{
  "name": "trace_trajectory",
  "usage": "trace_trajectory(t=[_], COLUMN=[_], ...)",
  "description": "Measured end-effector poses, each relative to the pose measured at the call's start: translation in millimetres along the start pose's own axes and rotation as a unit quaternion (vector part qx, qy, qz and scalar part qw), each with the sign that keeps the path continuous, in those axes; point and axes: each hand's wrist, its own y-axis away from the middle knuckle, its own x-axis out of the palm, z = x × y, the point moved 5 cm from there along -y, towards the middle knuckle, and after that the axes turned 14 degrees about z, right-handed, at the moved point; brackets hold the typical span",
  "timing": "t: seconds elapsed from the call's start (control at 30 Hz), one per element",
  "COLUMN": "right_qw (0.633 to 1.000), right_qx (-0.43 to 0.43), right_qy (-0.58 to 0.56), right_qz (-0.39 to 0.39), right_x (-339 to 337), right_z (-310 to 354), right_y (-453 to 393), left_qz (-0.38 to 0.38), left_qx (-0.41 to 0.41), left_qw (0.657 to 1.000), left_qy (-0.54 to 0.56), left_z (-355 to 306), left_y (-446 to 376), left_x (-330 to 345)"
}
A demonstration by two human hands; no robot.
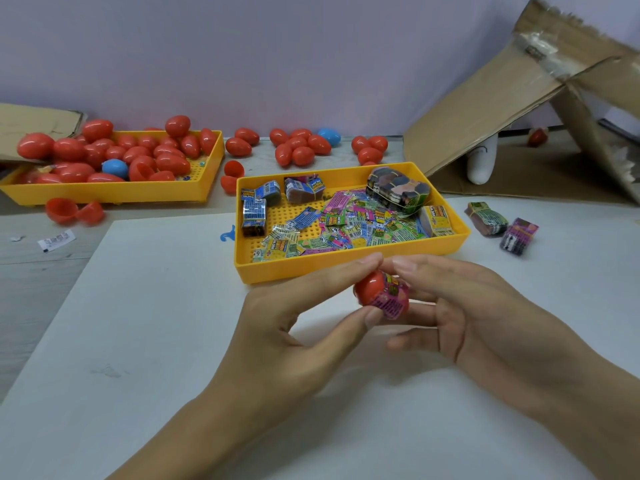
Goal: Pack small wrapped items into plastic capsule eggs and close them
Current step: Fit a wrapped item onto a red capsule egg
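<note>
Red capsule egg (369, 287) pinched in left hand (294, 320) over the table (156, 341), just in front of the yellow tray (346, 268) of loose packets. Pink wrapped item (391, 299) gripped by right hand (485, 317), pressed against the egg's right, open side, half poking out. Glossy shell, crinkly printed wrapper. Looks like a leftward push to seat it, left hand bracing.
</note>
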Motion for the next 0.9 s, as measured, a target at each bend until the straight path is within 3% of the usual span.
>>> trace_trajectory(t=[0.1,0.17,0.27,0.37,0.47,0.57,0.63,0.73,0.9], right_qw=[0.998,0.988,0.938,0.9,0.91,0.964,0.981,0.966,0.919], right_qx=[-0.023,-0.089,-0.194,-0.244,-0.234,-0.157,-0.107,-0.154,-0.224], right_qy=[0.057,0.119,0.272,0.355,0.338,0.206,0.16,0.207,0.316], right_qz=[-0.013,-0.048,-0.096,-0.066,-0.056,-0.058,-0.03,-0.03,-0.07], right_x=[1,-3,-1,9,7,0,4,9,6], right_z=[2,6,11,8,6,4,-1,1,6], right_y=[1,4,10,13,11,4,1,3,7], left_qz=[0.001,-0.004,-0.007,-0.017,-0.054,-0.057,-0.037,-0.021,-0.018], left_qx=[-0.027,-0.073,-0.153,-0.183,-0.134,-0.083,-0.044,-0.025,-0.13], left_qw=[0.999,0.991,0.957,0.925,0.946,0.969,0.976,0.982,0.947], left_qy=[0.046,0.116,0.247,0.332,0.289,0.226,0.209,0.184,0.292], left_z=[3,6,10,15,14,10,4,2,11], left_y=[1,2,1,3,1,-1,-2,0,1], left_x=[1,2,7,13,4,-5,-4,1,4])
